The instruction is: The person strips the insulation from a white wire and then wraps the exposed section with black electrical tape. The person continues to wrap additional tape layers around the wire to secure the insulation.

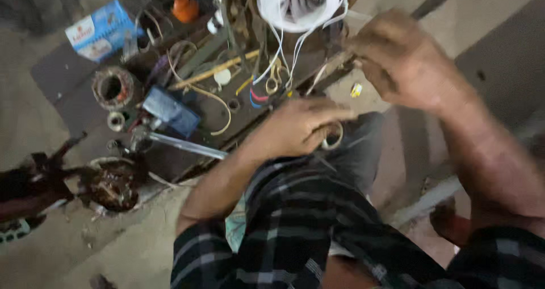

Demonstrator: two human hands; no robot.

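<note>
Ring (334,135) pinched in my L hand (298,127); R hand (400,59) curled nr white coil (295,5), grip unclear.

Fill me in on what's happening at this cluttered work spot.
A person in a checked shirt sits over a dark board strewn with parts. The left hand rests curled by a pale ring on the lap; whether it grips it is unclear. The right hand pinches near thin white wires running from a white coil. A copper-wound core and a blue box lie left.
</note>
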